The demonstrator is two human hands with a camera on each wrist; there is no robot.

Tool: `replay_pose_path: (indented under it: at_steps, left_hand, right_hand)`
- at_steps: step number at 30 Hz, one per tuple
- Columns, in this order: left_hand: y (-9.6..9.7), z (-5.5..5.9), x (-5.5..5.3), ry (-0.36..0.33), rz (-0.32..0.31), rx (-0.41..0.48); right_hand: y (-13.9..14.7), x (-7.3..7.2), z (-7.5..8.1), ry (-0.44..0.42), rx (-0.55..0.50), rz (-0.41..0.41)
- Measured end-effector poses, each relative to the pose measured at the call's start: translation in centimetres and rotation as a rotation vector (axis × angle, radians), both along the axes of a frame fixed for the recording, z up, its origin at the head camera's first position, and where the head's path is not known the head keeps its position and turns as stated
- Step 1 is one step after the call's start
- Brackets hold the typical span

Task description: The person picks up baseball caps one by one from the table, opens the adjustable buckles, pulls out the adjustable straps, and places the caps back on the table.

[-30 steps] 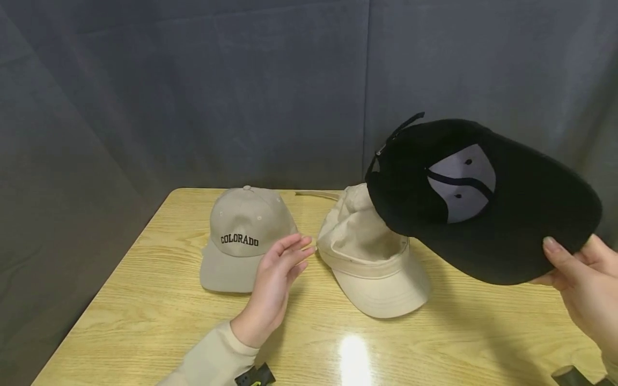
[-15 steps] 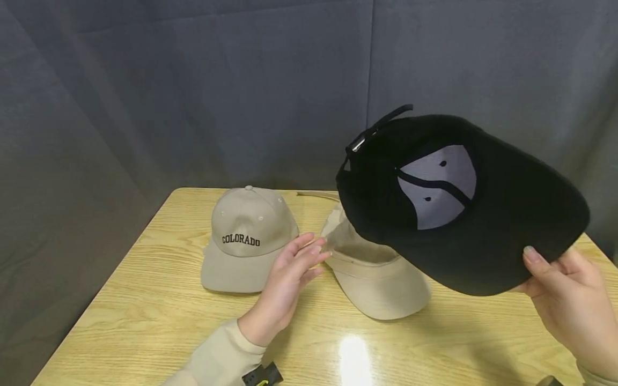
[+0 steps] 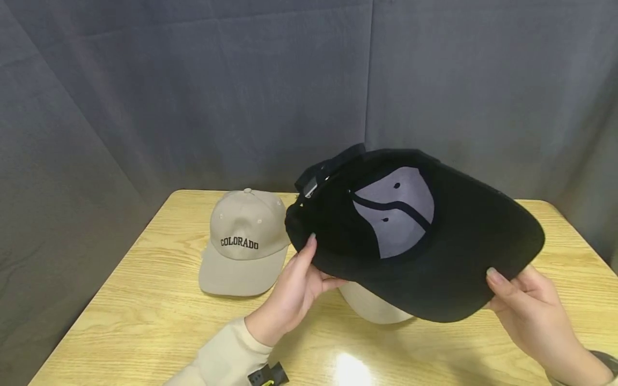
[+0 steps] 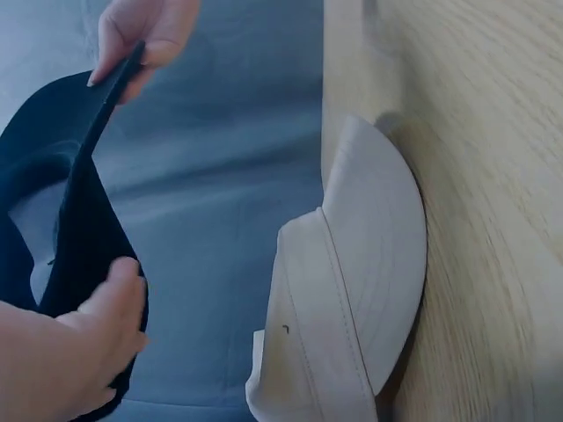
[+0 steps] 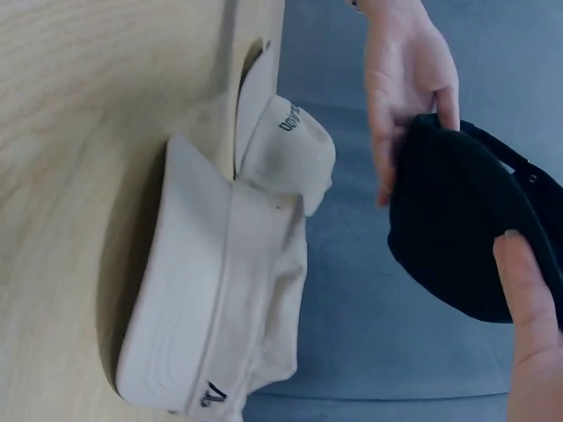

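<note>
A black baseball cap [image 3: 468,236] hangs in the air over the table, its hollow underside with a grey lining patch facing the head camera. My right hand [image 3: 536,311] grips the edge of its brim, thumb on the near face. At the opposite end, my left hand [image 3: 289,295] pinches the crown's rim, its thumb inside and its fingers behind the cloth. The buckled back strap [image 3: 314,182] sticks up above that hand. Below the black cap lies a cream cap [image 4: 369,246], mostly covered in the head view.
To the left, a beige cap [image 3: 246,225] lettered COLORADO sits upright on the wooden table [image 3: 135,300]. A dark grey curtain [image 3: 232,96] hangs behind the table's far edge. A small black device [image 3: 267,375] is strapped at my left wrist.
The black cap has moved left and down with my right hand, covering most of the cream cap. My left hand, earlier apart from it, now pinches its rim.
</note>
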State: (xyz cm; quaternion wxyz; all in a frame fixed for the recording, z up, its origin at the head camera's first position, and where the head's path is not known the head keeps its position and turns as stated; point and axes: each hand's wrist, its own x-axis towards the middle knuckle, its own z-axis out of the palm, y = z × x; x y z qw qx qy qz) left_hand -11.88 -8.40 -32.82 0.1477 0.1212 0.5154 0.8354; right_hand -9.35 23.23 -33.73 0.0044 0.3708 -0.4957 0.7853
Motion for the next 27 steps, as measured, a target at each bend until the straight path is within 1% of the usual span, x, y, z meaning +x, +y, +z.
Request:
replay_pose_path:
  at_steps: [1, 4, 6, 10, 12, 14, 17, 20, 23, 25, 27]
  left_hand:
    - [0.0, 0.1, 0.0, -0.004, -0.012, 0.037]
    - [-0.2, 0.5, 0.0, -0.018, -0.037, 0.123]
    - [-0.4, 0.7, -0.1, -0.014, -0.048, 0.158]
    - [-0.8, 0.9, -0.2, -0.006, -0.054, 0.199]
    - [-0.9, 1.1, -0.3, -0.012, -0.059, 0.228]
    - [-1.0, 1.1, -0.2, -0.020, -0.067, 0.259]
    - [-1.1, 1.1, -0.2, -0.019, -0.086, 0.298]
    - [-1.2, 1.1, -0.2, -0.006, -0.105, 0.325]
    - [-1.2, 1.1, -0.3, 0.002, -0.114, 0.342]
    - [-1.2, 1.1, -0.3, 0.005, -0.117, 0.351]
    - [-1.2, 1.1, -0.3, 0.007, -0.116, 0.357]
  right_hand:
    - [-0.1, -0.1, -0.1, -0.010, 0.001, 0.009]
    - [-0.2, -0.2, -0.5, -0.045, 0.086, -0.046]
    - [-0.4, -0.3, -0.8, -0.069, 0.131, -0.089]
    - [-0.7, -0.5, -1.6, -0.135, 0.151, -0.169]
    - [-1.0, -0.5, -1.9, -0.179, 0.172, -0.223]
    - [-1.1, -0.5, -2.1, -0.218, 0.199, -0.256]
    - [-1.1, -0.5, -2.2, -0.270, 0.212, -0.281]
    - [-1.0, -0.6, -2.1, -0.295, 0.248, -0.297]
    - [-0.9, -0.7, -1.8, -0.296, 0.285, -0.322]
    - [-0.9, -0.7, -1.6, -0.297, 0.316, -0.359]
    - [-0.9, -0.8, -1.3, -0.299, 0.346, -0.414]
